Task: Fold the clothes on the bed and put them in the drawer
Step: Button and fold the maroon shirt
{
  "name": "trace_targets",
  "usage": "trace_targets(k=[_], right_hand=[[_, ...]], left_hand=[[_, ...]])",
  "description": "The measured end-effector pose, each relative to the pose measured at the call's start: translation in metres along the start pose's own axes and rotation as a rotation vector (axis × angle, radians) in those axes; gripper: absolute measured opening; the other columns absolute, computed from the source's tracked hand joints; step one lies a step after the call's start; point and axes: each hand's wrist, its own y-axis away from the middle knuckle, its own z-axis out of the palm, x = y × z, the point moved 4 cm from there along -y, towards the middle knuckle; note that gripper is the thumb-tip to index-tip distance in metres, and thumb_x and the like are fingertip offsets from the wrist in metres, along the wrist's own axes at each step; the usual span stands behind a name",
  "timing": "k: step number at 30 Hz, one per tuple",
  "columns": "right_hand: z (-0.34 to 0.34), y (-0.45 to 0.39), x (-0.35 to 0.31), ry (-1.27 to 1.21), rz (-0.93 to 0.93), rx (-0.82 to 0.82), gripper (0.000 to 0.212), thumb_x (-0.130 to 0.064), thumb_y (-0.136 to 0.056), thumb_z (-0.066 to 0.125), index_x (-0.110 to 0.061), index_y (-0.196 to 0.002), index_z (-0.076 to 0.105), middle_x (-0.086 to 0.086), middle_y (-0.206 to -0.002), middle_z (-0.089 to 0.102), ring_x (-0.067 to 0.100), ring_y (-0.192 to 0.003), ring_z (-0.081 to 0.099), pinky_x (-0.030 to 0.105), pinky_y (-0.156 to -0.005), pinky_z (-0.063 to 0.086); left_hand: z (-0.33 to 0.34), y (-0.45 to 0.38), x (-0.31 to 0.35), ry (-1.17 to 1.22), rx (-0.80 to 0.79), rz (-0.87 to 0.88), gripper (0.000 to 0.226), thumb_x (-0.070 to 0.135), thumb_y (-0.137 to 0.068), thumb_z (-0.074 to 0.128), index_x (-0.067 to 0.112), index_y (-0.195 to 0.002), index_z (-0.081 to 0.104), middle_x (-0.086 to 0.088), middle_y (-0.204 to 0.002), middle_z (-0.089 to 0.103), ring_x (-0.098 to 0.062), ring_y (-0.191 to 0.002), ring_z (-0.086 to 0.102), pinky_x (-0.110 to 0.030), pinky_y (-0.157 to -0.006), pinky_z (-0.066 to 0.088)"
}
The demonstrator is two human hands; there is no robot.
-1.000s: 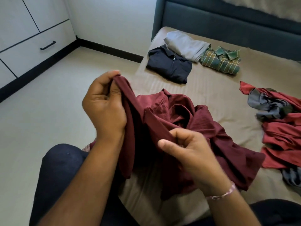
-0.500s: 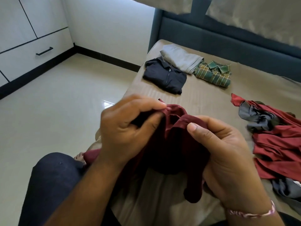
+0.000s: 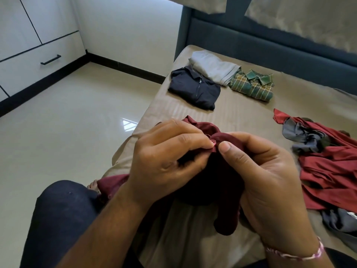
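A maroon shirt (image 3: 210,171) is being held up close over the near edge of the bed (image 3: 241,120), above the lap. It is being pinched at a small button (image 3: 213,144) by the left hand (image 3: 164,161), with the fingers curled on the cloth, and the facing edge is being gripped by the right hand (image 3: 266,176) under the thumb. Probably the front is being buttoned so that it folds flat. Three folded garments, a navy polo (image 3: 193,88), a grey one (image 3: 212,68) and a green checked shirt (image 3: 253,86), are lying near the headboard. A red and grey heap (image 3: 328,161) is waiting at the right. The drawer (image 3: 38,66) is standing closed across the floor.
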Motion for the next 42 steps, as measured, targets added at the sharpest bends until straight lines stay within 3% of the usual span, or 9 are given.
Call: trace_targets(k=[4, 9, 15, 20, 25, 30, 34, 38, 42], right_hand=[[-0.004, -0.004, -0.001, 0.227, -0.121, -0.049, 0.016, -0.027, -0.088, 0.078, -0.018, -0.101, 0.081, 0.008, -0.098, 0.078, 0.032, -0.095, 0.074, 0.053, -0.087, 0.059], [-0.009, -0.016, -0.006, 0.455, -0.192, -0.151, 0.012, -0.022, -0.092, 0.075, -0.026, -0.102, 0.078, -0.007, -0.094, 0.078, 0.017, -0.091, 0.074, 0.034, -0.078, 0.062], [-0.014, -0.025, 0.0, 0.485, -0.166, -0.193, 0.015, -0.019, -0.089, 0.076, -0.027, -0.102, 0.078, -0.01, -0.094, 0.078, 0.014, -0.095, 0.074, 0.03, -0.081, 0.061], [-0.019, -0.028, 0.006, 0.549, -0.213, -0.139, 0.014, -0.016, -0.088, 0.078, -0.025, -0.1, 0.08, -0.011, -0.093, 0.078, 0.014, -0.094, 0.074, 0.033, -0.082, 0.061], [-0.017, -0.018, 0.01, 0.667, -0.389, 0.03, 0.011, -0.021, -0.086, 0.079, -0.026, -0.096, 0.078, -0.017, -0.092, 0.073, 0.008, -0.093, 0.07, 0.023, -0.075, 0.055], [-0.01, -0.007, 0.028, 0.648, -0.49, 0.126, 0.011, -0.004, -0.085, 0.082, -0.01, -0.089, 0.073, 0.0, -0.115, 0.064, 0.019, -0.106, 0.066, 0.028, -0.084, 0.055], [-0.017, -0.016, 0.032, 0.569, -0.367, 0.063, 0.01, -0.009, -0.09, 0.077, -0.014, -0.091, 0.07, -0.009, -0.097, 0.074, 0.011, -0.096, 0.072, 0.026, -0.083, 0.057], [-0.035, -0.027, 0.039, 0.401, -0.044, 0.015, 0.017, -0.026, -0.083, 0.083, -0.013, -0.087, 0.072, 0.009, -0.085, 0.073, 0.034, -0.083, 0.072, 0.057, -0.079, 0.061], [-0.036, -0.027, 0.043, 0.102, 0.19, -0.081, 0.014, -0.02, -0.079, 0.081, -0.01, -0.086, 0.075, 0.013, -0.083, 0.073, 0.028, -0.078, 0.07, 0.038, -0.071, 0.062]], left_hand=[[0.005, 0.0, -0.007, 0.069, -0.041, -0.074, 0.006, 0.004, -0.088, 0.082, 0.002, -0.093, 0.08, -0.01, -0.101, 0.073, -0.023, -0.094, 0.071, -0.038, -0.08, 0.058], [0.012, 0.002, -0.02, 0.139, -0.122, -0.245, 0.006, 0.007, -0.085, 0.085, 0.008, -0.088, 0.08, 0.001, -0.105, 0.076, -0.025, -0.106, 0.068, -0.039, -0.084, 0.058], [0.018, 0.007, -0.028, 0.193, -0.129, -0.404, 0.013, 0.004, -0.081, 0.087, 0.012, -0.088, 0.079, 0.005, -0.095, 0.074, -0.022, -0.095, 0.071, -0.028, -0.08, 0.056], [0.025, 0.01, -0.032, 0.291, -0.146, -0.559, 0.025, 0.005, -0.083, 0.085, 0.018, -0.103, 0.077, 0.008, -0.092, 0.076, -0.016, -0.094, 0.074, -0.021, -0.081, 0.057], [0.029, 0.011, -0.032, 0.242, -0.117, -0.606, 0.015, 0.007, -0.085, 0.085, 0.018, -0.094, 0.081, 0.013, -0.089, 0.078, -0.006, -0.089, 0.075, -0.015, -0.078, 0.056], [0.03, 0.013, -0.028, 0.115, -0.088, -0.569, 0.013, 0.005, -0.085, 0.081, 0.016, -0.091, 0.079, 0.01, -0.086, 0.074, -0.011, -0.085, 0.073, -0.016, -0.073, 0.055], [0.031, 0.014, -0.031, 0.017, -0.099, -0.526, 0.008, 0.015, -0.085, 0.085, 0.019, -0.088, 0.079, 0.013, -0.084, 0.074, -0.008, -0.085, 0.073, -0.019, -0.074, 0.056], [0.016, 0.012, -0.056, 0.044, -0.327, -0.477, 0.008, 0.021, -0.086, 0.085, 0.022, -0.092, 0.08, 0.015, -0.088, 0.074, -0.012, -0.089, 0.072, -0.028, -0.08, 0.056], [-0.002, 0.014, -0.074, 0.003, -0.383, -0.446, 0.016, 0.016, -0.089, 0.082, 0.022, -0.104, 0.08, 0.015, -0.099, 0.074, -0.011, -0.099, 0.071, -0.032, -0.088, 0.057]])
